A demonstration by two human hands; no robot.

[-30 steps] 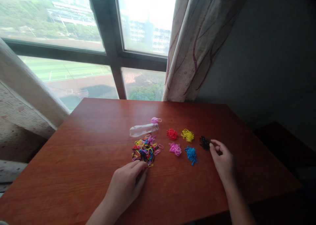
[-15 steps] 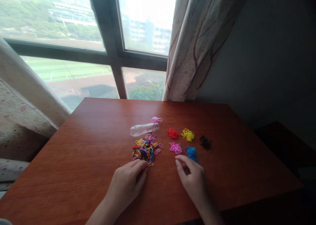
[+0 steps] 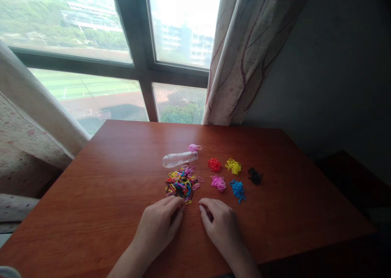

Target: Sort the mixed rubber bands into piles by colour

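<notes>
A mixed pile of coloured rubber bands (image 3: 182, 182) lies on the wooden table. My left hand (image 3: 161, 219) rests at its near edge, thumb and fingertips pinched together beside a yellow band. Whatever they hold, if anything, is too small to make out. My right hand (image 3: 220, 221) is a little right of the pile, finger and thumb tips close together, with no band discernible at them. Beyond it are small single-colour heaps: pink bands (image 3: 218, 183), blue bands (image 3: 238, 190), red bands (image 3: 214, 164), yellow bands (image 3: 233, 166) and black bands (image 3: 254, 175).
A clear plastic bottle (image 3: 179, 160) lies on its side behind the mixed pile. By its mouth is a pink cap with a loop (image 3: 194, 147). The table (image 3: 91, 196) meets a window and curtains (image 3: 235, 58) at the back.
My right hand has moved left and slightly toward me, away from the blue and pink heaps, uncovering the blue bands. My left hand has stayed at the pile's edge.
</notes>
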